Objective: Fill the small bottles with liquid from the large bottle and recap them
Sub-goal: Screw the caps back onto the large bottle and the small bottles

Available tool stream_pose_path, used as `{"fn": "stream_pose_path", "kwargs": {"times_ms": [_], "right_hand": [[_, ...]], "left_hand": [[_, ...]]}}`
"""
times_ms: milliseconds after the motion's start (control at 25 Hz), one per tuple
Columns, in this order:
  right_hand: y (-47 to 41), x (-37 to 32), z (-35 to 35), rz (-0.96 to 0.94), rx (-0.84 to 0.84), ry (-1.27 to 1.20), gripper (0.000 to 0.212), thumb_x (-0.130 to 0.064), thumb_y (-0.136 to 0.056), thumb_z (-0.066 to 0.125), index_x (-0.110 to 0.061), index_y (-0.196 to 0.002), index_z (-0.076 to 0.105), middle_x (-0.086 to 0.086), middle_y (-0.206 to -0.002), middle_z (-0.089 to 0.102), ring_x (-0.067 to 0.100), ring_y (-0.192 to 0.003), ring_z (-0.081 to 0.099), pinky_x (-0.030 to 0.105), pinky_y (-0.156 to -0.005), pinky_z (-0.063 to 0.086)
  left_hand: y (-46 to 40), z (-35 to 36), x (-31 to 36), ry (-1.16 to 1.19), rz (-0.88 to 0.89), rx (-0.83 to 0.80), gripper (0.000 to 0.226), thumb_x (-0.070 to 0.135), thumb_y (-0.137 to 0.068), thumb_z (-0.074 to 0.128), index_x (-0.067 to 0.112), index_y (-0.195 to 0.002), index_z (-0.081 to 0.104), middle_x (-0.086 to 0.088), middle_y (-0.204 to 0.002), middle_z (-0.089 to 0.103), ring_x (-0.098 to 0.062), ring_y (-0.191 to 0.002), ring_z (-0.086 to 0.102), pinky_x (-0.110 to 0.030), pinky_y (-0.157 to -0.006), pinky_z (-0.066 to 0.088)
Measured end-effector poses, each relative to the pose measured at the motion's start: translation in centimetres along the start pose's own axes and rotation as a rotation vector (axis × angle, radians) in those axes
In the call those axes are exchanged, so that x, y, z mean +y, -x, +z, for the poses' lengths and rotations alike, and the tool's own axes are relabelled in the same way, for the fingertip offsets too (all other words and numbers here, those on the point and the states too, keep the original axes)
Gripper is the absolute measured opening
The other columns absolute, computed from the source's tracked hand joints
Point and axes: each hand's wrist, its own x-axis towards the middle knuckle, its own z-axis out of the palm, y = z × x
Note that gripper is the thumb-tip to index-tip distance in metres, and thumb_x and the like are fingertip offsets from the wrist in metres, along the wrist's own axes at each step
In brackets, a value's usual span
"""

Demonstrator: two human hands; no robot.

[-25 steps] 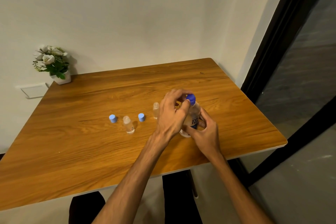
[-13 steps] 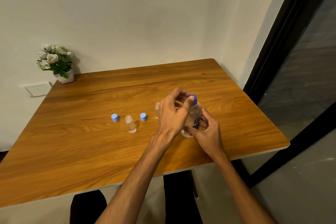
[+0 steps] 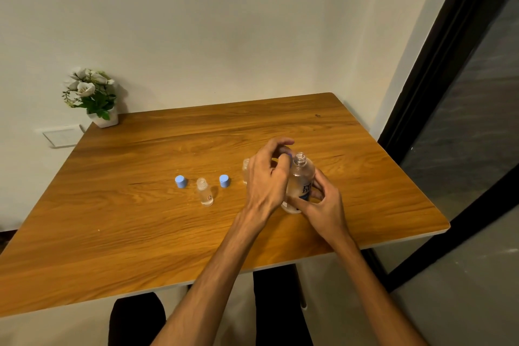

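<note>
big bottle uncapped on the wooden table (image 3: 118, 236)

right hand (image 3: 323, 206) wraps the large clear plastic bottle (image 3: 300, 181) low down; left hand (image 3: 266, 177) pinches its dark blue cap (image 3: 288, 155) beside the open neck. two small clear bottles (image 3: 205, 192) (image 3: 246, 168) stand uncapped, light blue caps (image 3: 180, 181) (image 3: 224, 180) between.

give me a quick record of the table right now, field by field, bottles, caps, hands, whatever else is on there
big bottle: upright near the right edge of the table, neck open, no cap on
left hand: fingers curled beside the bottle's neck; a bit of blue shows in its grip, probably the cap
right hand: holds the big bottle low down
small bottle: upright, uncapped, at mid table
second small bottle: uncapped, mostly hidden behind the left hand
blue caps: two loose on the table, and, either side of the small bottle
plant: far left corner
</note>
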Motion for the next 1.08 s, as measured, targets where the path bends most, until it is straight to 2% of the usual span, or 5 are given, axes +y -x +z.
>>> {"fn": "stream_pose_path", "kwargs": {"times_ms": [360,440,600,920,1080], "right_hand": [[0.9,0.5,1.2,-0.004,0.089,0.054,0.082,-0.033,-0.072,0.094,-0.027,-0.145,0.057,-0.012,-0.131,0.071,0.007,-0.119,0.067,0.031,-0.094,0.060],[0.8,0.9,1.2,0.015,0.093,0.054,0.081,-0.030,-0.073,0.095,-0.026,-0.144,0.058,-0.010,-0.131,0.071,0.008,-0.119,0.067,0.034,-0.096,0.060],[0.4,1.4,1.2,0.042,0.079,0.048,0.087,-0.028,-0.073,0.094,-0.022,-0.150,0.053,-0.002,-0.138,0.067,0.016,-0.124,0.065,0.040,-0.099,0.060],[0.6,0.7,0.9,0.048,0.063,0.030,0.079,-0.036,-0.071,0.093,-0.031,-0.142,0.058,-0.012,-0.132,0.069,0.008,-0.120,0.066,0.021,-0.091,0.058],[0.3,0.6,0.4,0.050,0.029,0.092,0.071,-0.039,-0.071,0.093,-0.033,-0.134,0.061,-0.013,-0.128,0.070,0.006,-0.118,0.066,0.025,-0.092,0.060]], "left_hand": [[3.4,0.5,-3.7,0.065,0.070,0.341,0.023,0.004,-0.102,0.056,0.010,-0.113,0.076,0.001,-0.112,0.075,-0.013,-0.110,0.069,-0.034,-0.093,0.056],[6.5,-1.0,-5.9,-0.130,0.080,0.423,0.025,0.008,-0.095,0.057,0.009,-0.115,0.074,-0.002,-0.119,0.071,-0.020,-0.118,0.064,-0.042,-0.102,0.051],[8.8,-3.1,-7.7,-0.733,-0.135,0.103,0.044,0.036,-0.082,0.057,0.017,-0.120,0.071,-0.002,-0.135,0.063,-0.022,-0.133,0.052,-0.044,-0.118,0.026],[8.7,-4.6,-7.5,-0.401,-0.215,-0.009,0.048,-0.010,-0.070,0.052,0.007,-0.108,0.077,-0.010,-0.130,0.065,-0.026,-0.131,0.054,-0.031,-0.111,0.037],[8.3,-5.3,-7.0,-0.233,-0.132,0.106,0.033,-0.005,-0.097,0.048,0.009,-0.110,0.075,-0.003,-0.104,0.072,-0.019,-0.096,0.068,-0.035,-0.087,0.055]]}}
